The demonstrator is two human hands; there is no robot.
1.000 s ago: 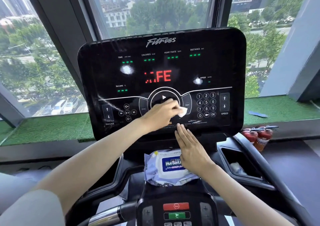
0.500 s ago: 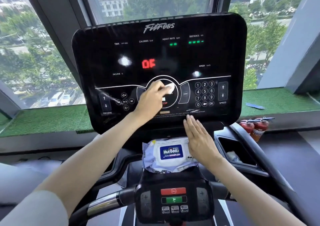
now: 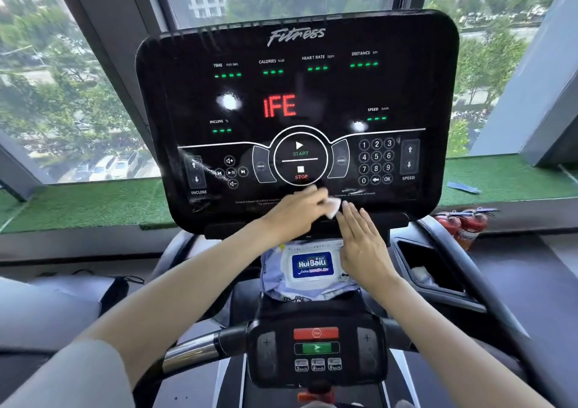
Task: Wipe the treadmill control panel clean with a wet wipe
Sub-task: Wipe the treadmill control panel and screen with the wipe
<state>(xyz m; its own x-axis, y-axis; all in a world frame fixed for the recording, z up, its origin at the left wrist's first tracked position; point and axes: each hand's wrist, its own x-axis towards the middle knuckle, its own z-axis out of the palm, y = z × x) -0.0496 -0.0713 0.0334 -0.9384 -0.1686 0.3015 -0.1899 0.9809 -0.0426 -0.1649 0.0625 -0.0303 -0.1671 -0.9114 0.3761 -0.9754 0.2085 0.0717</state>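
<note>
Left hand (image 3: 295, 212): fingers curled, pinching a small white wet wipe (image 3: 333, 206) against the bottom edge of the black control panel (image 3: 297, 95), just below the STOP button (image 3: 301, 173). Right hand (image 3: 362, 242): fingers straight and pressed together, flat, holding nothing, fingertips just beside the wipe at the panel's lower rim, palm over the wipes pack (image 3: 308, 270). Panel face above both hands lies unobstructed; 1 side tray (image 3: 428, 264) sits right.
</note>
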